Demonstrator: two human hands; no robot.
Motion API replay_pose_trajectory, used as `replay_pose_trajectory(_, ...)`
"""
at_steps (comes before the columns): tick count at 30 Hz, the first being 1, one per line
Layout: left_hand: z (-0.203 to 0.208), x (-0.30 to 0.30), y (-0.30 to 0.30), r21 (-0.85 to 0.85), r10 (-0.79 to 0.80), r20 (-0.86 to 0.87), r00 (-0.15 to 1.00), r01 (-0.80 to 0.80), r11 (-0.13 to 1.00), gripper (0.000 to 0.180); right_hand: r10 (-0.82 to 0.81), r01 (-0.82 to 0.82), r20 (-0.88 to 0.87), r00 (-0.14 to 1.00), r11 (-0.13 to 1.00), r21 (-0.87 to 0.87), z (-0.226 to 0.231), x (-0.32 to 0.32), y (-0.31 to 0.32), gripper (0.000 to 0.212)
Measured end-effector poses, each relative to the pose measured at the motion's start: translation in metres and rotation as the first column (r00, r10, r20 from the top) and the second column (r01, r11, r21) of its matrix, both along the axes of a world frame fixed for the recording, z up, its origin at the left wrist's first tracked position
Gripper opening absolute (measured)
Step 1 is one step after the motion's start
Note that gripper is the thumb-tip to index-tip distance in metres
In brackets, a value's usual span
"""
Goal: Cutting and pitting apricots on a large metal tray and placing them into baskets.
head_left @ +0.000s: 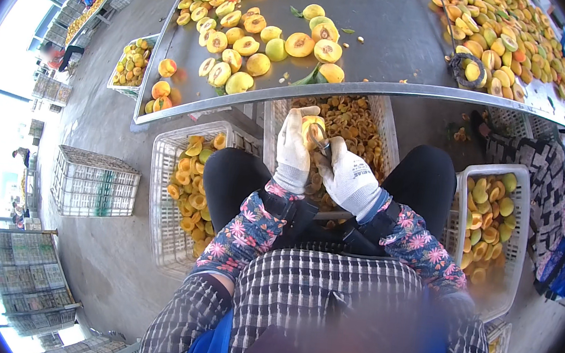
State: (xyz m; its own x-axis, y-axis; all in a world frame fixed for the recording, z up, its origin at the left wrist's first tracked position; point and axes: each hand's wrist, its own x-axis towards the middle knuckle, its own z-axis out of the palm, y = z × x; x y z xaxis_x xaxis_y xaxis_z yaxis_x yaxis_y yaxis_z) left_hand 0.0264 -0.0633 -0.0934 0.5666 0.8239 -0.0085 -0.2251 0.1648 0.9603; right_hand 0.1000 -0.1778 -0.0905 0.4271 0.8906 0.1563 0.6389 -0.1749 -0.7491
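Note:
My left hand, in a white knit glove, grips a yellow peach half with its cut side toward my right hand. In my gloved right hand is a small metal pitting tool, its tip against the fruit. The fingers partly hide both the tool's handle and the peach half. Both hands are above a white plastic crate between my knees, holding many brown-orange pits and scraps. Just beyond stands a metal table with halved peaches on its top.
Crates of peach halves stand at my left and right. The table's raised metal edge runs across in front of me. A larger peach pile lies at the far right, beside a seated person's patterned clothing. Stacked crates stand leftward.

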Motion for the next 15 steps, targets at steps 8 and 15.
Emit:
replay_pose_trajectory(8, 0.003, -0.003, 0.016, 0.033, -0.206, -0.171, 0.964, 0.214, 0.976, 0.05, 0.099, -0.117, -0.234, 0.967, 0.991, -0.067, -0.005, 0.013, -0.001, 0.022)
replay_pose_trajectory(15, 0.005, 0.004, 0.002, -0.183, 0.068, 0.15, 0.986, -0.04, 0.982, 0.059, 0.218, -0.127, -0.482, 0.849, 0.969, 0.213, -0.016, 0.008, 0.004, 0.025)
